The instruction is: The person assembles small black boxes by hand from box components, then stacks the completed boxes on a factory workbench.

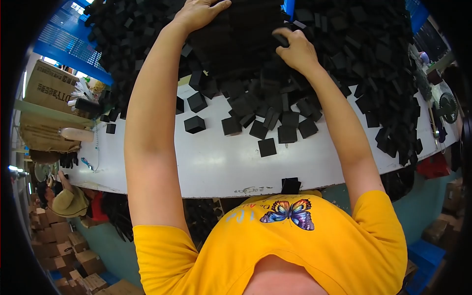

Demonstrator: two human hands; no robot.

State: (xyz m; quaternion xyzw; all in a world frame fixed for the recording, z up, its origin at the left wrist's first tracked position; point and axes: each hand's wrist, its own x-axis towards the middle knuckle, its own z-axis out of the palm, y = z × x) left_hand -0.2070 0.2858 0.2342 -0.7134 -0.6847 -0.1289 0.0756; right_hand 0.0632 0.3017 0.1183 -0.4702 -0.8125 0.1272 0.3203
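A dark mass of black foam blocks (236, 44) lies between my two hands at the top of the view; single blocks in it are hard to make out. My left hand (200, 14) rests at its left side, thumb stretched out to the right and the other fingers partly cut off by the frame edge. On the right side, my right hand (299, 50) reaches in with thumb and forefinger apart, the fingertips slightly blurred against the black blocks. Loose black cubes (267, 147) are scattered on the white table (221, 167) nearer my body.
Large heaps of black blocks spread left and right (388, 98). A blue crate (73, 54) stands at the upper left, beside cardboard boxes (49, 86) and a bottle (76, 134). A small fan (448, 105) is at the far right. Another person in a hat (69, 202) is at lower left.
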